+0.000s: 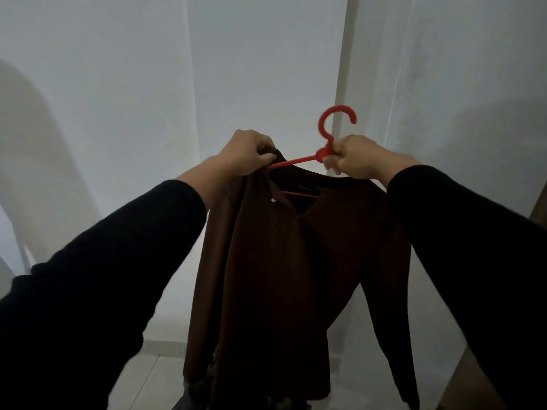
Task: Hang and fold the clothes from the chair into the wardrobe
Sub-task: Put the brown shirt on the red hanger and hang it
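head view, forward and down, close

Long black sleeves (124, 261) on both forearms, plain fabric ending at the wrists, bare hands.

No text can be read anywhere. The only lettering is a small neck label (305, 188) inside the collar of the brown top (284, 261); it carries a pale mark, too small and blurred to make out. The red hanger (322, 152) shows no brand or number.
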`<state>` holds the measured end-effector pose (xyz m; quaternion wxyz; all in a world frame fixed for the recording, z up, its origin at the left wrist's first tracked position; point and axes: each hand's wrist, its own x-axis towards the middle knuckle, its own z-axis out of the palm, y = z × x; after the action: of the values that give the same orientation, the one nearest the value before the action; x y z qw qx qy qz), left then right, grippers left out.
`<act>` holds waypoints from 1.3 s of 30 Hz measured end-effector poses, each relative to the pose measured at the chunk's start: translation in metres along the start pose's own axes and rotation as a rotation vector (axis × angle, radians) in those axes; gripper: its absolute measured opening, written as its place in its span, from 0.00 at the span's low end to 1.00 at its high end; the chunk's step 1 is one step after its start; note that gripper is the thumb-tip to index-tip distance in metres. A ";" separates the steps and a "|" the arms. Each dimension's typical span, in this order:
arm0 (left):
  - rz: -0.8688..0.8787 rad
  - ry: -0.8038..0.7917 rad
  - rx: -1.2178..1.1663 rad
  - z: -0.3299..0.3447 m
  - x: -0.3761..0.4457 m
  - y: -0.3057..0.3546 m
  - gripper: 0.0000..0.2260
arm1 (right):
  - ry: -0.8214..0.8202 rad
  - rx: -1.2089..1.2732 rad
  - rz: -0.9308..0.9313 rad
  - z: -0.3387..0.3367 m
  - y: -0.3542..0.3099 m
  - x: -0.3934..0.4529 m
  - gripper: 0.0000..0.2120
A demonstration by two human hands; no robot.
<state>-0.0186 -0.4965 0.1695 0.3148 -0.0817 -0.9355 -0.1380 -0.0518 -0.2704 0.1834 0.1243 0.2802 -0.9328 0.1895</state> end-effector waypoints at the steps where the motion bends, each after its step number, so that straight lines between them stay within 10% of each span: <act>1: 0.050 -0.022 0.000 0.002 0.000 0.004 0.10 | -0.023 -0.013 -0.020 0.000 -0.004 0.002 0.06; 14: -0.254 0.275 -0.343 0.042 -0.041 -0.041 0.31 | 0.160 0.226 0.062 -0.001 0.004 0.010 0.16; 19: -0.394 0.218 -0.279 0.054 -0.051 -0.042 0.13 | 0.175 0.230 0.083 -0.005 0.003 0.013 0.16; 24: -0.294 0.319 -0.118 0.036 -0.041 -0.050 0.09 | 0.090 0.173 0.071 -0.007 0.011 0.002 0.14; 29: -0.276 0.041 -0.156 0.014 -0.019 -0.065 0.13 | -0.001 0.118 0.025 -0.003 0.004 -0.008 0.12; 34: -0.184 -0.110 -0.258 -0.001 -0.012 -0.050 0.26 | 0.145 0.215 0.054 -0.003 -0.015 -0.010 0.13; 39: 0.149 -0.167 -0.093 0.000 -0.007 -0.024 0.15 | 0.307 0.242 0.105 -0.004 -0.033 -0.016 0.14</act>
<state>-0.0191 -0.5195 0.1604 0.2412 -0.1765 -0.9424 -0.1500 -0.0193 -0.2869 0.1911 0.2205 0.2117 -0.8867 0.3468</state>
